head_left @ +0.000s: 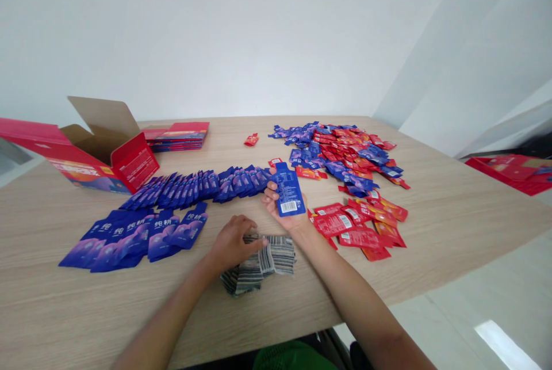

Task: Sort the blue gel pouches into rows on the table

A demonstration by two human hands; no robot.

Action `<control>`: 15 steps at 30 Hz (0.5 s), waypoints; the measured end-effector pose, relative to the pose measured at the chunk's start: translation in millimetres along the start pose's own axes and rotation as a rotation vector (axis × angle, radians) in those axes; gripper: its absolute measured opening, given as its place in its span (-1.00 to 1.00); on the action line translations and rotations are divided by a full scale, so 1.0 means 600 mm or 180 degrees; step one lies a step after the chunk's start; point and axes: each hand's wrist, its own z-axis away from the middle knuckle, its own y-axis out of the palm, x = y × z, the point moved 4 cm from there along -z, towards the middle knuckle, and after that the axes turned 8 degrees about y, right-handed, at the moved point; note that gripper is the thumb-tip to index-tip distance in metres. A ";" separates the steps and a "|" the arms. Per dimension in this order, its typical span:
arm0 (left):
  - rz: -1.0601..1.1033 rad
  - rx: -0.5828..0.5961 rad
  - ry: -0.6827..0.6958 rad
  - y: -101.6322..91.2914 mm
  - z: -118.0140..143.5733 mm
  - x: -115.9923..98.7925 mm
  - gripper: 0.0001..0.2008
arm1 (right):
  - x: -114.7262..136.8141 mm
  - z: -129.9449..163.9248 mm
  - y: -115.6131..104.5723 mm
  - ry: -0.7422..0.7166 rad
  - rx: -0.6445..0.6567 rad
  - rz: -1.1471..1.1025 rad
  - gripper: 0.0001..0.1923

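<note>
A flat blue spouted pouch (290, 189) lies across the palm of my right hand (296, 221), its barcode side up. The fingers of that hand curl round the pouch's left edge. My left hand (235, 242) is closed on a striped grey cloth (276, 255) on the table, thumb on top; its other fingertips are partly hidden. Left of it, several larger blue pouches (129, 240) lie overlapped in a fan. Behind them runs a long overlapping row of blue pouches (194, 187), reaching almost to my right hand. Red pouches (351, 226) lie loosely piled beside my right forearm.
An opened red carton (90, 157) stands at the left with its flaps up. Behind it are stacked flat red boxes (181, 135). A mixed heap of red and blue sachets (340, 151) covers the back right. One red sachet (251, 139) lies alone near the back.
</note>
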 end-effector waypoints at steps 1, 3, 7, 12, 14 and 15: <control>-0.0360 0.0136 0.0134 0.001 0.002 -0.004 -0.63 | 0.000 0.001 0.005 -0.0009 0.0049 -0.0128 -0.58; -0.0893 0.0391 0.0219 0.004 0.005 -0.008 -0.60 | 0.000 0.001 0.013 -0.0005 0.0169 -0.0523 -0.63; -0.1120 0.0691 -0.0011 0.007 0.008 -0.005 -0.60 | -0.001 0.000 0.019 0.0090 0.0260 -0.1162 -0.70; -0.0556 0.0424 -0.0666 0.004 0.006 0.004 -0.74 | -0.003 -0.003 0.015 0.0290 0.0213 -0.1168 -0.72; -0.0150 0.0199 -0.0891 0.002 0.005 0.005 -0.76 | -0.005 -0.002 0.016 0.0378 0.0198 -0.1001 -0.73; 0.0147 0.0055 -0.0985 0.001 0.005 0.005 -0.74 | -0.007 -0.002 0.016 0.0421 0.0178 -0.0863 -0.75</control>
